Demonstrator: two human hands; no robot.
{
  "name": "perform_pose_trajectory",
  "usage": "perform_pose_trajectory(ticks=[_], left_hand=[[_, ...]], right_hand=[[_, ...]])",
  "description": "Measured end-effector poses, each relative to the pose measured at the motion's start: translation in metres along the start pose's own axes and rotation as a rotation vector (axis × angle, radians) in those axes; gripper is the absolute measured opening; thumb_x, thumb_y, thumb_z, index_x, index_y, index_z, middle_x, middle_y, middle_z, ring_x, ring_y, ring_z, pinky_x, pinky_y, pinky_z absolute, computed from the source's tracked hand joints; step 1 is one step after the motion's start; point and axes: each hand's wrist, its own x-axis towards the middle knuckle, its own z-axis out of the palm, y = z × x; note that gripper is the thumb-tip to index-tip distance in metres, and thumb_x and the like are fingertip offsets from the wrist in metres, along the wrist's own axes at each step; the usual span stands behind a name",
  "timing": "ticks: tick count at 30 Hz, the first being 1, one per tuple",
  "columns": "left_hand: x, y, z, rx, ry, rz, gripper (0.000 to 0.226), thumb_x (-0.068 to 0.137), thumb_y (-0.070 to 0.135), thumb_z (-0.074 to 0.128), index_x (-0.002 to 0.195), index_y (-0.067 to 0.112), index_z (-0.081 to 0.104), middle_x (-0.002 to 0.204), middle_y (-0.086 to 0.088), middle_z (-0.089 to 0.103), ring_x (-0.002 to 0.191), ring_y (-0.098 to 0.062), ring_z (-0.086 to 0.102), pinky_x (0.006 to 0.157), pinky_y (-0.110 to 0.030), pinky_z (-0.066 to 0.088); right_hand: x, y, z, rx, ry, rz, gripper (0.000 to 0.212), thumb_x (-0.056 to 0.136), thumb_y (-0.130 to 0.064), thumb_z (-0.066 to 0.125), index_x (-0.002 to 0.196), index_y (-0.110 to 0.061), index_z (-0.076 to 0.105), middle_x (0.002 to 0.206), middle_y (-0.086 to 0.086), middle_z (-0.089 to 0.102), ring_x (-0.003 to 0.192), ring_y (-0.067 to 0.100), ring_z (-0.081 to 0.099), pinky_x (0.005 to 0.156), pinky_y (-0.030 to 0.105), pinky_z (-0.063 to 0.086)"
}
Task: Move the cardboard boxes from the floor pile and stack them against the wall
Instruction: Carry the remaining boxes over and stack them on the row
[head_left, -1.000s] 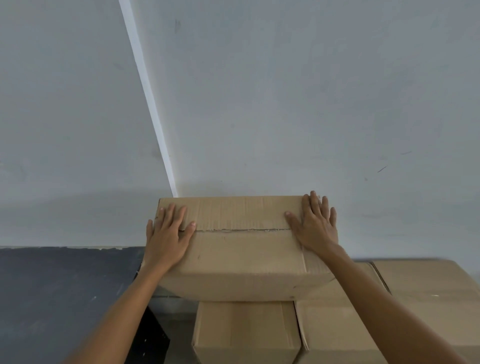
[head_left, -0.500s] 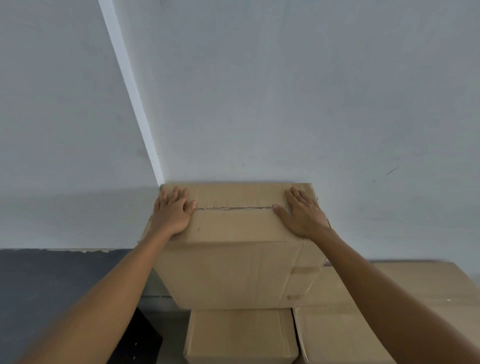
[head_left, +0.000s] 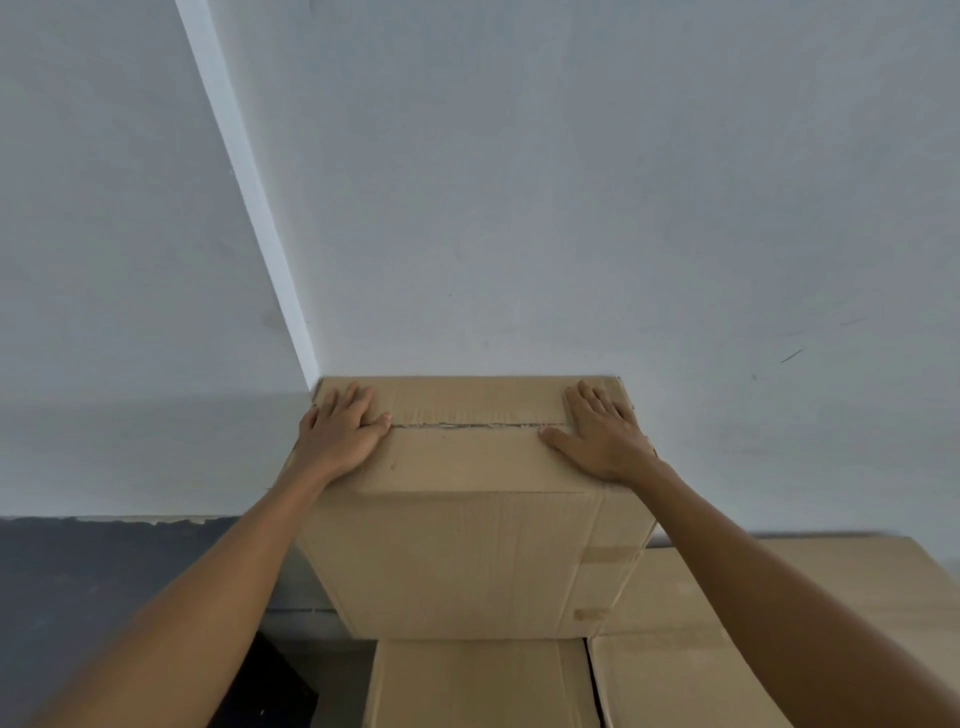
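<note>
Two flat hands press on the top cardboard box (head_left: 467, 457): the left hand (head_left: 340, 434) near its left edge, the right hand (head_left: 602, 436) near its right, fingers straight, gripping nothing. The box sits against the grey wall (head_left: 571, 208), on a lower box (head_left: 478, 680) beside another box (head_left: 727, 649).

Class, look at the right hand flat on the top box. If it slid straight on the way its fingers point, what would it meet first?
Probably the wall: the right hand has only a narrow strip of the top box ahead, and the box seems to touch it.
</note>
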Motion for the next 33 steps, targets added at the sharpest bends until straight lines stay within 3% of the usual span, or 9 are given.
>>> perform_pose_trajectory(ticks=[3, 7, 9, 11, 13, 15, 20, 25, 33], left_hand=[[-0.007, -0.004, -0.008, -0.260, 0.132, 0.028, 0.052, 0.091, 0.032, 0.060, 0.139, 0.014, 0.048, 0.151, -0.005, 0.038, 0.140, -0.023, 0.033, 0.116, -0.041, 0.025], [-0.015, -0.019, -0.014, -0.118, 0.119, 0.109, 0.043, 0.092, 0.038, 0.056, 0.125, 0.010, 0.057, 0.134, -0.008, 0.054, 0.126, -0.028, 0.048, 0.106, -0.049, 0.038], [-0.024, -0.018, -0.018, -0.108, 0.124, 0.128, 0.044, 0.094, 0.036, 0.054, 0.128, 0.009, 0.055, 0.134, -0.009, 0.054, 0.126, -0.028, 0.048, 0.106, -0.047, 0.037], [-0.031, -0.016, -0.020, -0.105, 0.121, 0.123, 0.049, 0.096, 0.035, 0.051, 0.137, 0.009, 0.047, 0.143, -0.009, 0.047, 0.134, -0.027, 0.041, 0.111, -0.045, 0.031], [-0.035, -0.016, -0.021, -0.072, 0.071, 0.107, 0.053, 0.097, 0.042, 0.045, 0.142, 0.013, 0.041, 0.150, -0.006, 0.038, 0.139, -0.025, 0.036, 0.115, -0.046, 0.023], [-0.039, -0.017, -0.021, -0.046, 0.026, 0.093, 0.056, 0.097, 0.049, 0.039, 0.142, 0.016, 0.039, 0.152, -0.006, 0.035, 0.139, -0.025, 0.035, 0.116, -0.049, 0.019], [-0.056, -0.009, -0.031, -0.009, 0.049, 0.081, 0.059, 0.099, 0.046, 0.039, 0.148, 0.014, 0.032, 0.157, -0.004, 0.027, 0.144, -0.021, 0.027, 0.118, -0.046, 0.016], [-0.082, -0.010, -0.042, -0.018, 0.068, 0.029, 0.060, 0.098, 0.043, 0.044, 0.147, 0.013, 0.032, 0.154, -0.007, 0.032, 0.141, -0.023, 0.032, 0.116, -0.045, 0.022], [-0.153, -0.018, -0.072, -0.116, 0.132, -0.119, 0.063, 0.097, 0.035, 0.050, 0.148, 0.007, 0.029, 0.154, -0.011, 0.032, 0.141, -0.027, 0.031, 0.116, -0.038, 0.026]], right_hand=[[-0.009, 0.001, -0.008, 0.200, 0.127, -0.012, 0.065, 0.091, -0.052, 0.051, 0.145, -0.020, 0.034, 0.159, 0.000, 0.022, 0.146, 0.020, 0.018, 0.119, 0.041, 0.015], [-0.025, -0.001, -0.010, 0.106, 0.154, -0.029, 0.061, 0.094, -0.048, 0.049, 0.146, -0.019, 0.036, 0.160, 0.001, 0.018, 0.148, 0.016, 0.012, 0.120, 0.035, 0.008], [-0.033, -0.002, -0.011, 0.101, 0.107, -0.023, 0.064, 0.094, -0.050, 0.048, 0.147, -0.018, 0.034, 0.160, 0.001, 0.018, 0.148, 0.016, 0.012, 0.119, 0.034, 0.008], [-0.038, -0.004, -0.014, 0.086, 0.046, -0.007, 0.061, 0.094, -0.051, 0.047, 0.143, -0.017, 0.038, 0.155, 0.004, 0.030, 0.144, 0.021, 0.025, 0.116, 0.037, 0.018], [-0.041, -0.007, -0.016, 0.061, 0.003, 0.021, 0.054, 0.092, -0.054, 0.046, 0.131, -0.016, 0.044, 0.135, 0.003, 0.048, 0.129, 0.026, 0.042, 0.105, 0.039, 0.033], [-0.046, -0.011, -0.018, 0.059, -0.016, 0.049, 0.056, 0.089, -0.062, 0.042, 0.125, -0.019, 0.045, 0.123, -0.001, 0.050, 0.120, 0.026, 0.047, 0.099, 0.041, 0.039], [-0.055, -0.023, -0.023, 0.052, 0.003, 0.016, 0.071, 0.092, -0.064, 0.037, 0.146, -0.019, 0.034, 0.154, 0.002, 0.031, 0.141, 0.028, 0.028, 0.112, 0.047, 0.028], [-0.063, -0.033, -0.030, -0.026, -0.039, -0.055, 0.071, 0.096, -0.060, 0.034, 0.150, -0.015, 0.028, 0.160, 0.005, 0.019, 0.147, 0.023, 0.016, 0.117, 0.042, 0.014], [-0.078, -0.061, -0.044, 0.016, -0.018, -0.204, 0.073, 0.096, -0.059, 0.035, 0.150, -0.011, 0.028, 0.160, 0.014, 0.013, 0.147, 0.028, 0.013, 0.116, 0.044, 0.010]])
